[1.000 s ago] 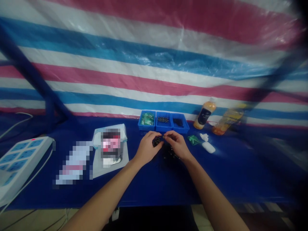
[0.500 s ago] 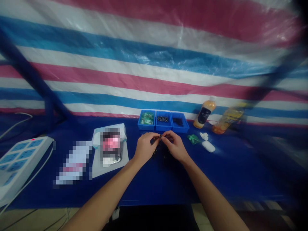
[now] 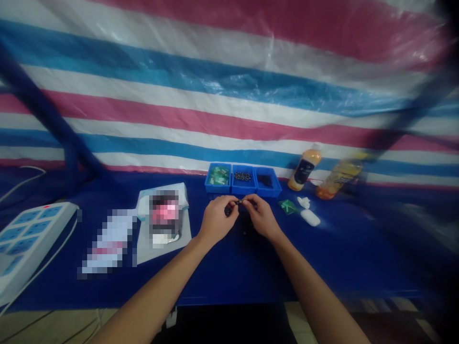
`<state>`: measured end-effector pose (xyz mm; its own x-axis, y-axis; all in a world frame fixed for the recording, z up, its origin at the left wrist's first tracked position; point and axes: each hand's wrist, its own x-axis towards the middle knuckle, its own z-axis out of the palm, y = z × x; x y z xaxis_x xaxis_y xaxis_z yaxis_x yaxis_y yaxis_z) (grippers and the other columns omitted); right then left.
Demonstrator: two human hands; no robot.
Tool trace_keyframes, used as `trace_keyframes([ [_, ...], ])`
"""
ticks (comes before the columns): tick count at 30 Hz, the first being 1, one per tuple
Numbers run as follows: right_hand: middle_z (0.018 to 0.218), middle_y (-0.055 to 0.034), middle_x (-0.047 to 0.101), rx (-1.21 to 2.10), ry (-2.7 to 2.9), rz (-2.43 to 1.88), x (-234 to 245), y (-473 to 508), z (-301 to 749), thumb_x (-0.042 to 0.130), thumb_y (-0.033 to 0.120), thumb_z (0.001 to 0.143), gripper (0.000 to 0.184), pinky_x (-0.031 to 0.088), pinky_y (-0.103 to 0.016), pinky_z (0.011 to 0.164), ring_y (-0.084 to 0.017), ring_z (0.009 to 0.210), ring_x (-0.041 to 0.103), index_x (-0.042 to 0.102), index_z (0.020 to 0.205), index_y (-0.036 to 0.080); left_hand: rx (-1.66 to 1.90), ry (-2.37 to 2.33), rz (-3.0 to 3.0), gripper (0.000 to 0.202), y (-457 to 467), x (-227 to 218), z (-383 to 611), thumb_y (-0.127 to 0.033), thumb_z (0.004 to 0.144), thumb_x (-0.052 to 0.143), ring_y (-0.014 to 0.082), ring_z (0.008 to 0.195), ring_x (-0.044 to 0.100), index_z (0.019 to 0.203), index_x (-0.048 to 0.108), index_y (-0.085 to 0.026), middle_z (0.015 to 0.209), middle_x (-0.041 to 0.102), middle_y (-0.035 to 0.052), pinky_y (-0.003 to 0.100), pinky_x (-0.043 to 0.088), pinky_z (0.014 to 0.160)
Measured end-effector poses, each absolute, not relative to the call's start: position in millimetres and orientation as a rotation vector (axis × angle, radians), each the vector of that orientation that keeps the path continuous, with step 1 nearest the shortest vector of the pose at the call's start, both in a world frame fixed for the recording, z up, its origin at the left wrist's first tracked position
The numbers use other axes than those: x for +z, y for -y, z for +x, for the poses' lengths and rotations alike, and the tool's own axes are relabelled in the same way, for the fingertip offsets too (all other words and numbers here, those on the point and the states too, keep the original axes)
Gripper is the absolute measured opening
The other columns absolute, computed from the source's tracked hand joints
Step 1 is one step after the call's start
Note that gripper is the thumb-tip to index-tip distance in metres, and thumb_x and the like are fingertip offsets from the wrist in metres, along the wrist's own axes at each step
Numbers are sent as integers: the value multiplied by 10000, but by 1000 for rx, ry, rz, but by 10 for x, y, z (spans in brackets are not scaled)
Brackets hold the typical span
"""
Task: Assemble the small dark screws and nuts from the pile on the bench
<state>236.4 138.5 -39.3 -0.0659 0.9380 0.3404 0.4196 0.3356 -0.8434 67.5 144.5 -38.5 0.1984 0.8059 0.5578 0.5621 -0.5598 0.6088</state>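
My left hand (image 3: 219, 217) and my right hand (image 3: 261, 217) meet above the middle of the blue table, fingertips nearly touching. Between them is a small dark part (image 3: 239, 202), pinched by thumb and forefinger on each side; its exact kind is too small to make out. Under the hands, a few tiny dark bits (image 3: 245, 233) lie on the tabletop, partly hidden. Just beyond stand three joined blue bins: the left bin (image 3: 217, 190) has green pieces, the middle bin (image 3: 244, 190) small black-and-silver pieces, the right bin (image 3: 269, 193) dark pieces.
Right of my hands lie a green packet (image 3: 287, 207), a crumpled white tissue (image 3: 304, 202) and a white rounded case (image 3: 310, 218). Two drink bottles, one upright bottle (image 3: 304, 169) and one blurred bottle (image 3: 339, 177), stand behind. Leftward are a grey sheet (image 3: 145, 251) and a white power strip (image 3: 57, 222).
The fingertips have drawn slightly apart and shifted around the small dark part, which now shows more between them. My view has moved very slightly; the bins and bottles stay in place.
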Motion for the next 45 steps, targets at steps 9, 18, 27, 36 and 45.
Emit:
trace_keyframes([
  [9,751,-18,641,771,1400,-1271,-384,-1527,2491,545,525,874,399,438,-285,701,-160,703,573,611,1061,178,1206,-1300,2188,140,-1463,-386,658,-176,873,523,190,844,621,942,642,-204,889,673,33,324,479,808],
  [18,910,-29,688,481,1766,-1513,-457,-1495,2575,578,337,871,230,403,-356,830,-205,877,578,668,1060,242,1092,-1448,2256,196,-1503,-431,627,-123,867,499,205,929,603,944,648,-224,954,669,18,336,460,842],
  [27,1035,-39,638,285,2190,-1644,-440,-1366,2458,563,263,865,244,274,-408,839,-233,983,473,719,1036,339,881,-1567,2292,244,-1539,-514,597,-136,860,496,249,1004,577,1004,662,-242,1060,653,39,404,442,910],
  [36,1009,-33,623,324,2191,-1684,-477,-1392,2453,564,249,900,137,253,-392,839,-212,980,481,693,936,277,856,-1538,2289,241,-1558,-545,602,-139,870,482,241,1000,579,995,663,-236,1052,656,36,395,445,912],
  [45,1021,-42,639,270,2187,-1740,-513,-1425,2457,508,223,934,184,254,-433,879,-222,994,492,686,949,266,820,-1537,2277,209,-1563,-536,600,-188,877,506,241,1012,585,1005,663,-238,1048,662,35,386,442,916],
])
